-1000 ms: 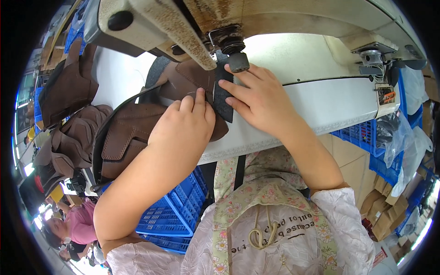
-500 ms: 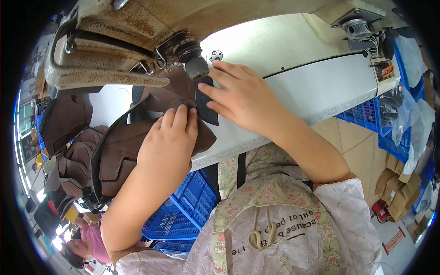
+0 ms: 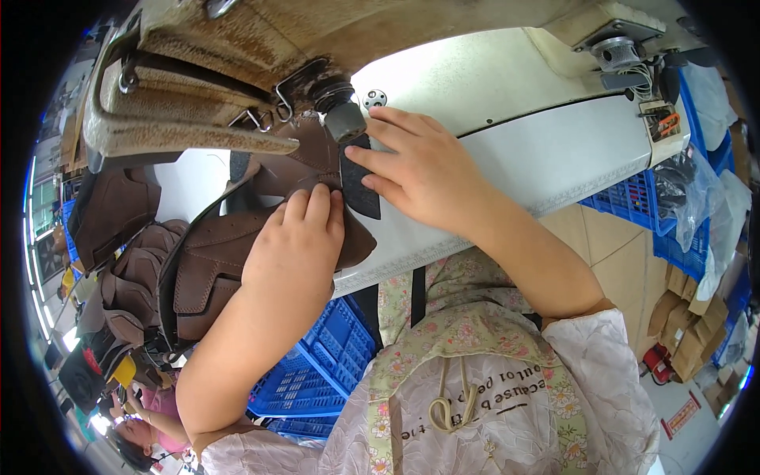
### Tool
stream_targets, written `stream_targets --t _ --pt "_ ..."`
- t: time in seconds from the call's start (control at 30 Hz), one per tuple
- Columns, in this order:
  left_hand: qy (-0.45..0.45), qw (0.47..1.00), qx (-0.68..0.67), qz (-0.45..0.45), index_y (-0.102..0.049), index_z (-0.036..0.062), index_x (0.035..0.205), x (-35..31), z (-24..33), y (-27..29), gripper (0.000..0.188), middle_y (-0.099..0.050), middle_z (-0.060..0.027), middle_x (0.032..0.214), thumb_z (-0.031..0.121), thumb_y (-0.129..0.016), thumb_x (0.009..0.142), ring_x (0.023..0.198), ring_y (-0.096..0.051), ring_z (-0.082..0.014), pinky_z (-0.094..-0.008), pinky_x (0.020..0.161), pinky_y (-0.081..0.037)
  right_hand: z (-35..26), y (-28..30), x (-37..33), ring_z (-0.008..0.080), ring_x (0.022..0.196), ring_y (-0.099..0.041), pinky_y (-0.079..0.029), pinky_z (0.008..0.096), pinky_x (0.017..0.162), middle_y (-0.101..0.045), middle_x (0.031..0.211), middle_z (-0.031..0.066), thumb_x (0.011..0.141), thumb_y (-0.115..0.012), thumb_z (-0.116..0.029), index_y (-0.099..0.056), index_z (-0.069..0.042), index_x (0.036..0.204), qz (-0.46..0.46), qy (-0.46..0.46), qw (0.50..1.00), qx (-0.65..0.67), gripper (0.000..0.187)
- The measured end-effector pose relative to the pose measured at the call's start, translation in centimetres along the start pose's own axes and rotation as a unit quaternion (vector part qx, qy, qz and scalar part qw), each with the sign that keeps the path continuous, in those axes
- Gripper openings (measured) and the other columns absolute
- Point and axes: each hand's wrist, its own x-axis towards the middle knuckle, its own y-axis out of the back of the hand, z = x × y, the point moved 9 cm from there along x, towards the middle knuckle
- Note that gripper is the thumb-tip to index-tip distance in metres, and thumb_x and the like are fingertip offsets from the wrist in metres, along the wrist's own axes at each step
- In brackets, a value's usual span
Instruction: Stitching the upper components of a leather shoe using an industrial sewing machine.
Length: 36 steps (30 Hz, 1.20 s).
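Observation:
A brown stitched leather shoe upper (image 3: 226, 245) lies over the left end of the white machine bed, below the sewing machine head. My left hand (image 3: 294, 237) grips its near side, fingers together and curled over the leather, the thumb mostly hidden. A flat black piece (image 3: 360, 180) sits against the upper's right edge. On and beside that black piece rests my right hand (image 3: 423, 162), its fingers spread and its fingertips close to the dark round machine part (image 3: 345, 121). The needle area is hidden behind this part.
The beige sewing machine head (image 3: 214, 47) with its curved lever (image 3: 190, 138) hangs over the work. More brown uppers (image 3: 134, 277) are piled at left. Blue crates (image 3: 317, 356) stand below, others at right with plastic bags. A co-worker in pink (image 3: 162, 412) is at lower left.
Both hands stay almost in place on the upper and the black piece. The whole view has shifted slightly. At lower left, the co-worker's head and arms have moved.

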Motion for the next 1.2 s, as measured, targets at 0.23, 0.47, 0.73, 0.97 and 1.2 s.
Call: stream_targets --t 0.23,0.47,0.73,0.97,1.2 --pt "-0.008 1.0 -0.015 -0.008 -0.055 -0.01 0.131 0.1 0.1 0.0 0.061 -0.055 -0.0141 0.124 0.006 -0.068 0.073 0.11 -0.055 -0.0256 -0.0304 0.098 -0.049 -0.2 0.0 0.2 0.0287 0.128 -0.053 -0.045 0.0434 0.104 -0.062 0.132 0.0096 0.083 -0.074 -0.022 -0.073 -0.01 0.11 -0.003 0.002 1.0 -0.009 0.029" --pt "-0.018 1.0 -0.007 -0.001 -0.056 -0.0117 0.128 0.1 0.3 0.2 0.06 -0.056 -0.0162 0.124 0.006 -0.067 0.072 0.111 -0.055 -0.0264 -0.0297 0.1 -0.048 -1.0 0.0 0.2 0.0292 0.126 -0.054 -0.046 0.0423 0.103 -0.064 0.124 0.0104 0.083 -0.073 -0.022 -0.073 -0.009 0.109 0.002 -0.001 0.999 -0.046 0.029" --pt "-0.041 0.999 -0.007 0.031 -0.057 -0.0115 0.128 0.1 0.3 0.8 0.056 -0.057 -0.017 0.124 0.008 -0.065 0.076 0.112 -0.056 -0.0266 -0.0296 0.1 -0.048 -2.3 -0.4 -0.8 0.0318 0.118 -0.058 -0.046 0.0446 0.102 -0.065 0.114 0.0112 0.079 -0.072 -0.019 -0.072 -0.005 0.105 0.016 0.027 0.999 -0.03 0.03" --pt "0.008 0.998 -0.052 -0.017 -0.051 -0.0099 0.135 0.1 -0.3 -0.5 0.077 -0.047 -0.0259 0.143 0.004 -0.074 0.063 0.125 -0.052 -0.0333 -0.0368 0.1 -0.052 -2.6 -0.3 -0.7 0.033 0.121 -0.055 -0.044 0.0465 0.103 -0.063 0.116 0.0121 0.081 -0.071 -0.018 -0.071 -0.003 0.107 -0.007 0.014 1.0 -0.02 0.03" --pt "-0.015 0.999 -0.033 -0.024 -0.054 -0.0104 0.134 0.7 -0.2 -0.7 0.075 -0.047 -0.0295 0.146 0.005 -0.073 0.064 0.122 -0.055 -0.0318 -0.0355 0.101 -0.05 -2.4 -0.4 -0.6 0.0326 0.122 -0.055 -0.043 0.0467 0.104 -0.061 0.117 0.0114 0.083 -0.071 -0.017 -0.07 -0.004 0.108 -0.022 0.01 0.999 -0.03 0.029"
